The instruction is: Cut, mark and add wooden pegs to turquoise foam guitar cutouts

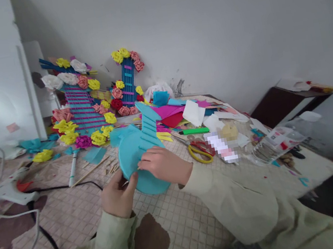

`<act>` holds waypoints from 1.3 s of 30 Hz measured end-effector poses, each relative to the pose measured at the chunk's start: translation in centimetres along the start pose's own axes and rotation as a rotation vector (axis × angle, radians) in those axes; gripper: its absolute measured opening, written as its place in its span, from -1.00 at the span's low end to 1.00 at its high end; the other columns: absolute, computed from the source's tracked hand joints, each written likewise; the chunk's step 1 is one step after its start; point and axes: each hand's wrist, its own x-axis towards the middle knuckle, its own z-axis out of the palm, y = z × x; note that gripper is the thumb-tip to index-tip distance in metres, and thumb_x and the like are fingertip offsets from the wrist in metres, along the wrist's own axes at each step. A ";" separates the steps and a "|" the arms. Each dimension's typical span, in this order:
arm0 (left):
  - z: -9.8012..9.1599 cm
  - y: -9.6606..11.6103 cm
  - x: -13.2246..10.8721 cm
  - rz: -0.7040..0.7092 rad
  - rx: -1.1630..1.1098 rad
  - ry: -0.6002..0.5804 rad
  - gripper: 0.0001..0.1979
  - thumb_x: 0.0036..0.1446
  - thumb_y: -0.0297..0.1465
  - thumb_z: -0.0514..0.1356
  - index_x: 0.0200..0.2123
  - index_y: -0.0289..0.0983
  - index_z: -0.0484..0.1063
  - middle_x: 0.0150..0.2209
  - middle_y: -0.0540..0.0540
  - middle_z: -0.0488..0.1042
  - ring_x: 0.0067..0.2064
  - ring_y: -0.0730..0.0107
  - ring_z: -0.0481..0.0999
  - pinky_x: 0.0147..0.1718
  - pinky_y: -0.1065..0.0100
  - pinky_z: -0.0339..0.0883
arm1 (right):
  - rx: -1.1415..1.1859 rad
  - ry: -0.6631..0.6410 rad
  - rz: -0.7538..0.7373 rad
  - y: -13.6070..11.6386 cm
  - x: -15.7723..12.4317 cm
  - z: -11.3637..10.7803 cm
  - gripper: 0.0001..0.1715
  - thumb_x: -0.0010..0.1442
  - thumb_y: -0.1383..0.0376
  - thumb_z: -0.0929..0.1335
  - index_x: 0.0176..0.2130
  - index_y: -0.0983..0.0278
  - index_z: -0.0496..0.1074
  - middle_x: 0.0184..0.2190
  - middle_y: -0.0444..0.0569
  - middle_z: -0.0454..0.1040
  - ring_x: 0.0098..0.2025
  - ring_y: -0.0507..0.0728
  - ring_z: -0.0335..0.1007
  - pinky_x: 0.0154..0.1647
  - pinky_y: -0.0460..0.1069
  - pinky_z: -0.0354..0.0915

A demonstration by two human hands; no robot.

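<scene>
A light-blue guitar-shaped craft (128, 150) is tilted above the table, its neck (149, 121) pointing away from me and crossed by several thin blue strips. My left hand (119, 195) grips its body at the left edge, thumb on the front face and fingers behind. Over the lower middle of the body, my right hand (160, 164) is closed in a pinch. A short pale stick (139, 168) shows at its fingertips, partly hidden by them. Loose short wooden sticks (111, 167) lie on the table just beyond my left hand.
Two flower-trimmed crafts (81, 107) lean at the wall. A white glue gun (10, 190) and cables lie left, near a marker (74, 168). Scissors (200, 153), a green cutter (195, 131) and coloured paper (171, 113) spread right, beside a clear plastic bottle (277, 143).
</scene>
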 end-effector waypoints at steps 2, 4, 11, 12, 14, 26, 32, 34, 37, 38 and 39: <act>0.1 0.2 -0.2 0.027 0.050 0.028 -0.79 -0.11 -0.23 0.19 -0.47 -0.27 0.43 -0.64 0.06 0.30 -0.55 0.51 0.23 -0.56 0.50 0.11 | -0.053 -0.022 -0.030 -0.1 0.0 -0.1 -0.82 0.20 0.42 0.26 -0.39 0.34 0.44 -0.47 -0.05 0.41 -0.34 0.13 0.32 -0.32 0.02 0.21; 0.2 0.3 -0.4 0.046 0.082 0.043 -0.78 -0.10 -0.23 0.18 -0.54 -0.27 0.39 -0.68 0.08 0.22 -0.59 0.54 0.16 -0.59 0.49 0.05 | -0.089 -0.039 -0.053 -0.4 0.2 -0.1 -0.82 0.17 0.44 0.27 -0.43 0.35 0.43 -0.49 -0.04 0.40 -0.35 0.14 0.31 -0.33 0.02 0.21; 0.2 -0.2 -0.5 0.042 0.129 0.062 -0.77 -0.09 -0.23 0.14 -0.59 -0.28 0.34 -0.71 0.10 0.16 -0.61 0.56 0.12 -0.60 0.49 -0.02 | -0.174 -0.089 -0.097 -1.7 1.2 -0.2 -0.75 0.16 0.48 0.25 -0.49 0.34 0.42 -0.54 0.01 0.40 -0.39 0.16 0.31 -0.36 0.05 0.21; 0.2 -0.3 -0.4 0.040 0.135 0.066 -0.77 -0.10 -0.23 0.14 -0.61 -0.27 0.32 -0.72 0.11 0.13 -0.61 0.56 0.11 -0.60 0.49 -0.03 | -0.178 -0.098 -0.096 -2.0 1.4 -0.2 -0.75 0.15 0.49 0.25 -0.49 0.34 0.42 -0.54 0.02 0.40 -0.39 0.16 0.31 -0.37 0.05 0.20; 0.1 -0.3 -0.3 0.026 0.143 0.066 -0.76 -0.11 -0.23 0.13 -0.64 -0.27 0.28 -0.73 0.11 0.12 -0.62 0.56 0.09 -0.61 0.48 -0.04 | -0.184 -0.113 -0.094 -2.4 1.6 -0.2 -0.75 0.14 0.50 0.25 -0.50 0.34 0.42 -0.55 0.02 0.40 -0.40 0.15 0.31 -0.39 0.04 0.20; -0.3 -0.4 0.3 -0.058 0.115 0.000 -0.82 -0.20 -0.28 0.10 -0.63 -0.28 0.31 -0.71 0.09 0.18 -0.59 0.52 0.15 -0.59 0.49 0.00 | -0.136 -0.173 0.057 -3.9 2.2 0.7 -0.79 0.14 0.49 0.25 -0.48 0.39 0.40 -0.50 0.06 0.42 -0.39 0.17 0.33 -0.36 0.06 0.21; -0.3 -1.6 0.5 -0.101 0.053 -0.034 -0.74 -0.21 -0.20 0.17 -0.64 -0.29 0.33 -0.70 0.09 0.11 -0.57 0.53 0.07 -0.57 0.46 -0.04 | -0.023 -0.192 0.199 -3.5 1.4 1.4 -0.84 0.14 0.46 0.25 -0.39 0.40 0.42 -0.44 0.06 0.43 -0.31 0.16 0.34 -0.30 0.02 0.20; -0.3 -1.9 0.6 -0.117 0.018 -0.043 -0.74 -0.21 -0.19 0.18 -0.63 -0.29 0.35 -0.69 0.09 0.13 -0.55 0.53 0.08 -0.56 0.46 -0.03 | -0.016 -0.181 0.197 -3.3 1.1 1.5 -0.85 0.14 0.46 0.25 -0.38 0.41 0.41 -0.44 0.05 0.42 -0.31 0.16 0.33 -0.29 0.03 0.19; -0.3 -1.9 0.7 -0.145 -0.050 -0.042 -0.75 -0.23 -0.20 0.21 -0.63 -0.30 0.37 -0.68 0.09 0.15 -0.54 0.54 0.08 -0.56 0.47 -0.03 | -0.033 -0.152 0.173 -3.4 1.0 1.4 -0.82 0.17 0.46 0.22 -0.38 0.42 0.40 -0.44 0.07 0.41 -0.32 0.18 0.31 -0.29 0.04 0.18; -0.3 -1.8 0.8 -0.156 -0.080 -0.040 -0.76 -0.25 -0.21 0.23 -0.63 -0.30 0.38 -0.68 0.09 0.17 -0.54 0.55 0.09 -0.56 0.48 -0.03 | -0.043 -0.147 0.160 -3.5 1.0 1.3 -0.80 0.18 0.46 0.22 -0.38 0.43 0.40 -0.45 0.08 0.41 -0.32 0.18 0.31 -0.29 0.04 0.17; -0.2 -1.7 0.8 -0.169 -0.115 -0.036 -0.77 -0.28 -0.23 0.24 -0.63 -0.30 0.39 -0.67 0.08 0.19 -0.53 0.55 0.11 -0.55 0.48 -0.01 | -0.051 -0.144 0.150 -3.6 1.0 1.2 -0.79 0.18 0.47 0.21 -0.39 0.43 0.40 -0.45 0.09 0.40 -0.32 0.19 0.31 -0.29 0.05 0.17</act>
